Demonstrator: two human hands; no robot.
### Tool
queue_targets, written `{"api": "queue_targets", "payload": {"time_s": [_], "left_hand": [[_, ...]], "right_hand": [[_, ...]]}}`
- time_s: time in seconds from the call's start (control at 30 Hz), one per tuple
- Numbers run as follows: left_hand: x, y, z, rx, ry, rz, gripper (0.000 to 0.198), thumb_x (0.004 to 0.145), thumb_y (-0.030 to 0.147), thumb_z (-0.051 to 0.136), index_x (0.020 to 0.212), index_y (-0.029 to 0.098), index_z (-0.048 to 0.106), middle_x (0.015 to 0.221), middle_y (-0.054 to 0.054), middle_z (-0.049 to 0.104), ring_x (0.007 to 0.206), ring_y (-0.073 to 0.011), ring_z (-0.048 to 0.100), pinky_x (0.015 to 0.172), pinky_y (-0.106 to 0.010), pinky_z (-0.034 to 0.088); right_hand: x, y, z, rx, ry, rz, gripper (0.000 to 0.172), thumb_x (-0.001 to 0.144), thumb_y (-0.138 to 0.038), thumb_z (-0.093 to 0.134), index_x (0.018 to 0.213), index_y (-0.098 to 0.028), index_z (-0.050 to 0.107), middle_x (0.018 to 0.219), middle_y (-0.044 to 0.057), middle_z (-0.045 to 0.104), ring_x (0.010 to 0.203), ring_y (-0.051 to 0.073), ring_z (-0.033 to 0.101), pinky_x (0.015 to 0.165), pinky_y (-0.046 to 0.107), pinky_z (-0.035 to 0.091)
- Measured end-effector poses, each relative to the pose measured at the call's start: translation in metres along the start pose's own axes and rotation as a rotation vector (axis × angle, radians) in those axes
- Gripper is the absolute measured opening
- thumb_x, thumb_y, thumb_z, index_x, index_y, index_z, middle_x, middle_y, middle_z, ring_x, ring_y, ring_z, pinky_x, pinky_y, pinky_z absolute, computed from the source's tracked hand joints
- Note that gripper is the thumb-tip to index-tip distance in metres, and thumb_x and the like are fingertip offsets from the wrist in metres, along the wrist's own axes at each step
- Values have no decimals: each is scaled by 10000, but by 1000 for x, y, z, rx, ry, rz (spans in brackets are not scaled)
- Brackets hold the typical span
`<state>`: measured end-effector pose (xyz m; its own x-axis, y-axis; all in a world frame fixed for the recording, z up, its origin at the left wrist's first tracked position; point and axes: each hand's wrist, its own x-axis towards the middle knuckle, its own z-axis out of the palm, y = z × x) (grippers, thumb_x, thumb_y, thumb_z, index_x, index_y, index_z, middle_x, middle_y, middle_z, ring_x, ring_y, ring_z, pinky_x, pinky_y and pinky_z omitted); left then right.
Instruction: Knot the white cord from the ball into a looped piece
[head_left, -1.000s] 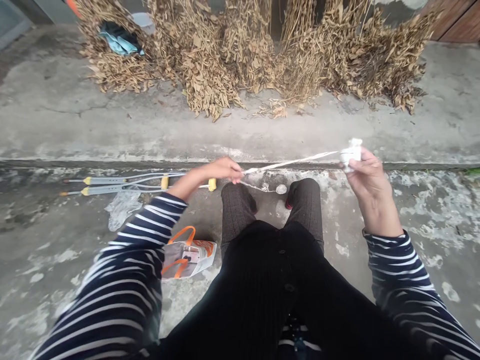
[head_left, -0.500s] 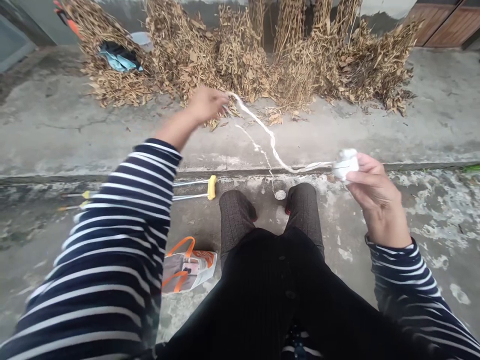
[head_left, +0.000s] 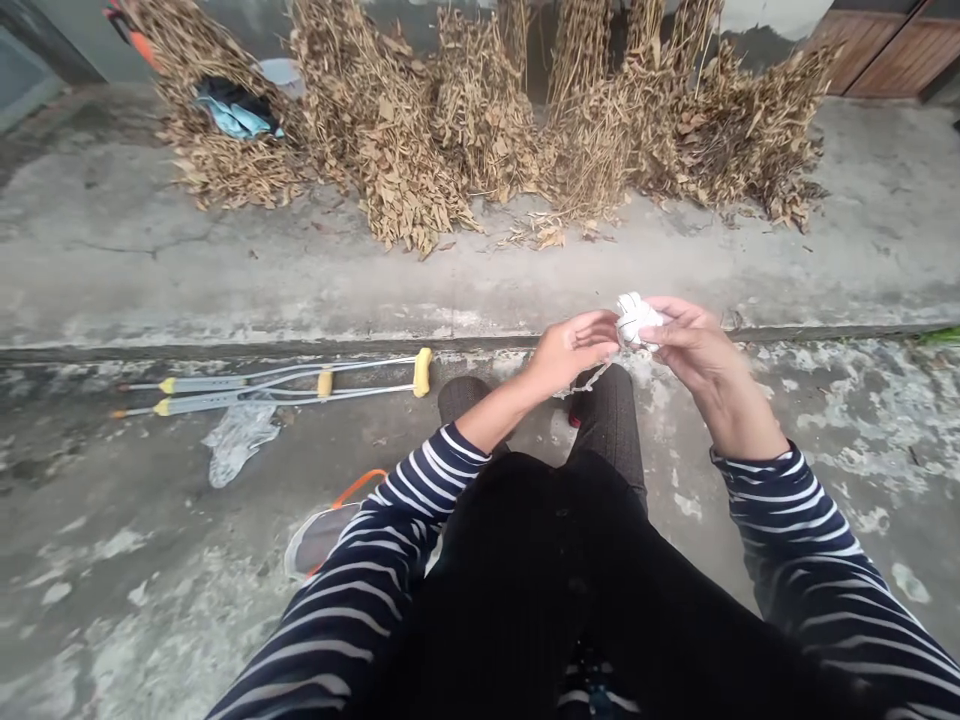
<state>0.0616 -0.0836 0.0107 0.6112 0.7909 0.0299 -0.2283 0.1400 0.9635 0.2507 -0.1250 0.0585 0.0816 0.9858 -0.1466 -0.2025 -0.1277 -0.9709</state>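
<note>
A small bundle of white cord (head_left: 636, 320), wound with thin dark lines across it, is in front of me over my knees. My right hand (head_left: 694, 345) pinches it from the right between thumb and fingers. Against its left side is my left hand (head_left: 571, 350), its fingers and thumb curled together around the cord there; the exact grip is partly hidden. Below the left fingers hangs a thin, knotted whitish strand (head_left: 596, 378), running down toward the ground between my knees.
Crutches (head_left: 300, 385) with yellow pads lie on the concrete at left, by a crumpled clear plastic bag (head_left: 240, 440). A bag with orange handles (head_left: 322, 535) sits partly behind my left arm. Dried plant bundles (head_left: 480, 130) lean on the wall beyond a low concrete step (head_left: 300, 270).
My left hand has come down and right from far out to the cord bundle, and the long stretched loop is gone from view. My right hand has shifted slightly left, still holding the bundle.
</note>
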Motion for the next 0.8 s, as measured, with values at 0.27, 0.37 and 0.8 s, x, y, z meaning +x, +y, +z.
{"api": "queue_targets", "payload": {"time_s": [0.27,0.37,0.8], "left_hand": [[-2,4,-7,-6,-7,-88,344,810,451,795,824,118,710,781,-62,732,635,-110,636,599,-233,498],[-13,11,-29,-121,-182,-219,398,805,489,799,866,109,697,739,-66,710,623,-126,662,543,-228,482],[5,26,-75,211,-554,-496,316,761,395,834,824,98,749,706,-92,742,475,-109,621,448,-201,427]], "right_hand": [[2,-5,0,-19,-44,11,480,492,-248,985,905,-189,747,802,13,754,665,156,698,678,320,624],[4,-3,-6,-15,-35,27,491,455,-237,994,878,-193,749,780,8,744,649,152,689,663,319,625],[-6,-5,13,-56,-212,-148,461,416,-274,1027,776,-198,749,871,29,769,740,167,711,686,290,606]]}}
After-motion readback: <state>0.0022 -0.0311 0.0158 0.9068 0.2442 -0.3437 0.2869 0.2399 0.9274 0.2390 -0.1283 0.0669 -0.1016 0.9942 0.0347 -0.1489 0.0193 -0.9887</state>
